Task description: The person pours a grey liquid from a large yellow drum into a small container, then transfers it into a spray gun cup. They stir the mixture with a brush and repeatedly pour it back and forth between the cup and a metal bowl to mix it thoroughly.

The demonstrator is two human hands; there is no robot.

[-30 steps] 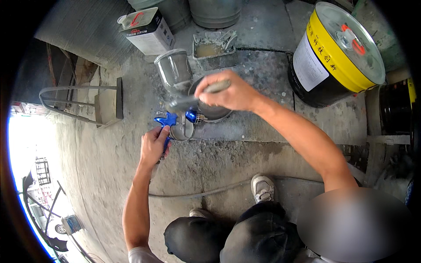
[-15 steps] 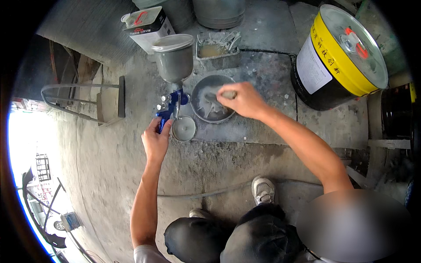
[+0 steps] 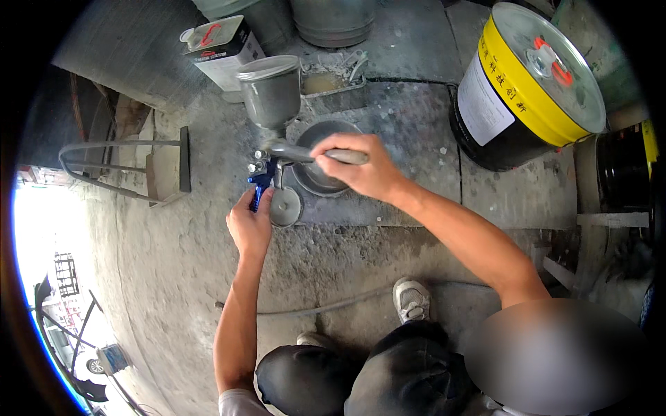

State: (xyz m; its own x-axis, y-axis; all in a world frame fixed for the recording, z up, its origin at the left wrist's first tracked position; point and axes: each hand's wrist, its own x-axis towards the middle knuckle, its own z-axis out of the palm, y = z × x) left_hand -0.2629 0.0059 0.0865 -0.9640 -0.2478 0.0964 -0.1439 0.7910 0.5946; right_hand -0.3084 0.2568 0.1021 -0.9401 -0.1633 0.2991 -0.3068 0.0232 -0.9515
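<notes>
My left hand (image 3: 248, 225) is closed round the blue handle of a spray gun (image 3: 261, 182), which stands upright. On top of the gun sits a grey cup (image 3: 269, 97) with a pale rim. My right hand (image 3: 364, 170) grips the handle of a brush (image 3: 347, 157), its head pointing left and lying against the gun's body just below the cup. Under the brush and my right hand is a round grey bowl (image 3: 326, 127) with wet residue inside; they hide part of it. A small round lid (image 3: 285, 208) lies by the gun's handle.
A rectangular can (image 3: 227, 59) stands behind the cup, beside a grimy tray (image 3: 336, 99) of murky liquid. Large buckets (image 3: 333, 21) stand at the back. A yellow-and-black drum (image 3: 510, 90) is at right, a metal frame (image 3: 125, 170) at left. A hose (image 3: 326, 306) crosses the floor.
The brush has come up out of the bowl and moved left onto the spray gun. My left hand keeps its hold on the gun's handle.
</notes>
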